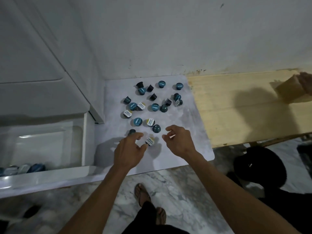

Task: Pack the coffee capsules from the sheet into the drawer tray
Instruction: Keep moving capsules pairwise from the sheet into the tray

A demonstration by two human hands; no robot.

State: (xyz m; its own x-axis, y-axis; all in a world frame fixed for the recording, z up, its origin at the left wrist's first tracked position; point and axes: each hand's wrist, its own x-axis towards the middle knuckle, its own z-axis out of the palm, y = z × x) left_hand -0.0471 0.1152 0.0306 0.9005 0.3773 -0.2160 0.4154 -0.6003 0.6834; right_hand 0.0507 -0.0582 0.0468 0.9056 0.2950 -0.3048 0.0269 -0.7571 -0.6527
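Observation:
Several coffee capsules (pixel 155 107), teal, dark and white-lidded, lie scattered on a pale marbled sheet (pixel 189 132). My left hand (pixel 130 150) reaches over the sheet's near part, its curved thumb and forefinger right beside a white-lidded capsule (pixel 150 141) and not closed round it. A dark capsule (pixel 132 132) sits just beyond its fingers. My right hand (pixel 179 141) hovers to the right with loosely curled fingers and holds nothing. The white drawer tray (pixel 84 137) stands open at the left, with a few capsules (pixel 25 168) in its near corner.
A white cabinet front (pixel 42 56) rises behind the drawer. A bare wooden board (pixel 244 112) adjoins the sheet on the right, where another person's hand (pixel 305 83) holds a cardboard box (pixel 287 92). A black bag (pixel 260 168) and my sandalled feet (pixel 148 203) are on the marble floor.

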